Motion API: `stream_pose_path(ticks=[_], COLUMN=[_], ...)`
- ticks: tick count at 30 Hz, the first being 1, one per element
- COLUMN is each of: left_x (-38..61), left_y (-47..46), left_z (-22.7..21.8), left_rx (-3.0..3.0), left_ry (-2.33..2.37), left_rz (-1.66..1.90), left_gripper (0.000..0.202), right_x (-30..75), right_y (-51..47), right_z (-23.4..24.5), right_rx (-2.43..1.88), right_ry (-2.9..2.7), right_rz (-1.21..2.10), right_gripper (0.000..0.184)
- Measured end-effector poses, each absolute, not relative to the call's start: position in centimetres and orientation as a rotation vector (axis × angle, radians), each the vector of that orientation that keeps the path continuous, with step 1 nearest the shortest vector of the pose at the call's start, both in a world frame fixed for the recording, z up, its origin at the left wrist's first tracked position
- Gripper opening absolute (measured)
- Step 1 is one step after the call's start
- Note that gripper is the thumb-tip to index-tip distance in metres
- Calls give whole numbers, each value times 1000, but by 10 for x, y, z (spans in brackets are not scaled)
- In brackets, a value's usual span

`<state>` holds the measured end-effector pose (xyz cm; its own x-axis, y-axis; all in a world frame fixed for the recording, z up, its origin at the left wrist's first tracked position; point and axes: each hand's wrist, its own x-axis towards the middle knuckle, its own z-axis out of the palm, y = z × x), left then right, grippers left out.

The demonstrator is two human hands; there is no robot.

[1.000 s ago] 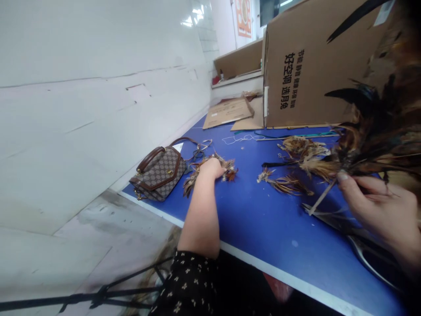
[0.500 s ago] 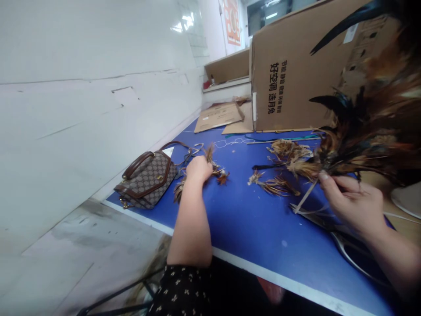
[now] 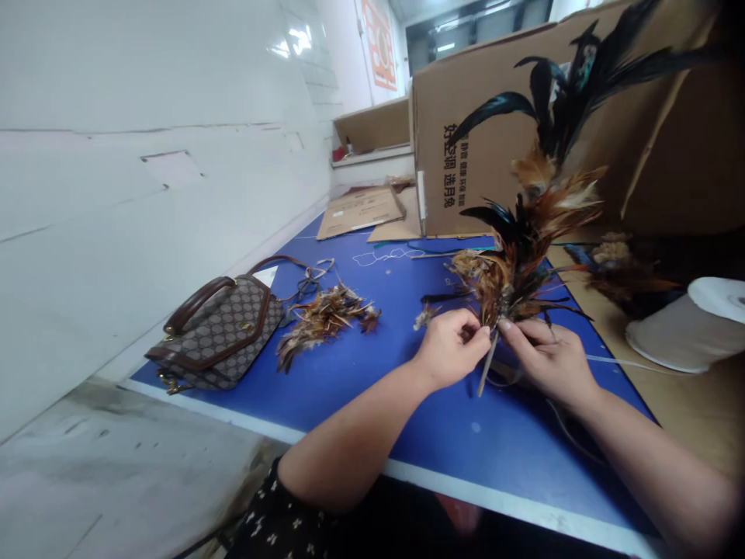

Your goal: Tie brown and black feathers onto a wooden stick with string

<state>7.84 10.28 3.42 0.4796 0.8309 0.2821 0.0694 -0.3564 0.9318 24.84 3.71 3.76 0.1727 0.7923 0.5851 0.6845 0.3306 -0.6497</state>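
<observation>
Upright in front of me stands a feather bundle [image 3: 518,252], with brown, tan and glossy black feathers bound on a thin pale stem [image 3: 487,365]. Its base is pinched between the thumb and fingers of my right hand [image 3: 550,357]. My left hand [image 3: 457,347] is closed from the other side, its fingertips pressed to small brown feathers at the bundle's foot. The fingers mostly hide what lies between them. A loose pile of brown feathers [image 3: 329,314] lies left on the blue table [image 3: 372,404]. Scissors, largely hidden, rest under my right hand.
A patterned handbag [image 3: 224,334] stands at the table's left edge by the white wall. At the back are a large cardboard box [image 3: 494,101] and flat cardboard pieces [image 3: 361,211]. On the right are a white spool [image 3: 692,326] and more feathers [image 3: 628,272].
My left hand has moved right, from the loose feather pile to the base of the feather bundle. My right hand and the bundle have shifted left in view, and the bundle stands more upright.
</observation>
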Motion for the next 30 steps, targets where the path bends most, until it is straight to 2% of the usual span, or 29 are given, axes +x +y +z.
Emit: stream_pose_path(ticks=[6,15,30], left_x=[82,86,87], left_y=[103,98,95], left_z=[25,30,27], left_rx=[1597,1271,1277], left_ry=[660,599,515], left_rz=[953,891,841], left_gripper=[28,47,53], right_x=[247,247,251], right_y=[36,37,37], right_z=[36,35,41], right_rx=[-1340,-1338,-1257], right_ry=[-1580,-1571,-1670], right_rz=[191,226,328], right_gripper=[40,43,44])
